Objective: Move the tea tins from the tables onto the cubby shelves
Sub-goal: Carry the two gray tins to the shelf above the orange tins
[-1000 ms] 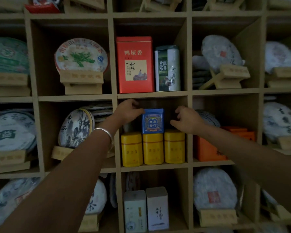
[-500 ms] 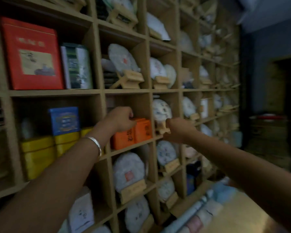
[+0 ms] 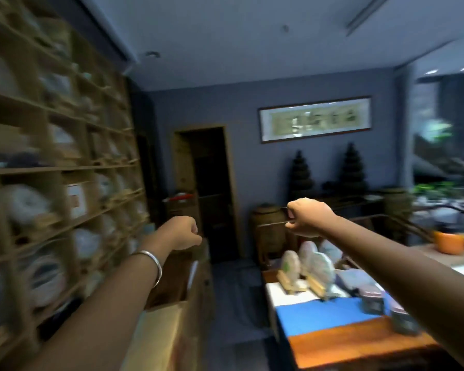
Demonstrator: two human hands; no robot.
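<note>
The cubby shelves [image 3: 65, 167] run along the left, blurred, with round tea cakes in them. My left hand [image 3: 181, 232], with a silver bangle on its wrist, is curled with nothing in it, in mid-air just right of the shelves. My right hand [image 3: 310, 216] is also curled and holds nothing, raised over the room's middle. A wooden table [image 3: 359, 341] with a blue cloth stands at the lower right. On it are dark tea tins [image 3: 371, 301] [image 3: 403, 319] beside my right forearm, and an orange tin [image 3: 449, 242] farther back.
Round tea cakes on stands [image 3: 306, 266] sit at the table's far end. An open cardboard box [image 3: 172, 303] stands below my left arm by the shelves. A dark doorway [image 3: 212, 188] is ahead, with a woven jar [image 3: 268, 226] beside it. Floor runs between box and table.
The view has swung right, from the cubby with the blue tin on yellow tins to the room and table. Both hands left the shelf and hang curled in the air.
</note>
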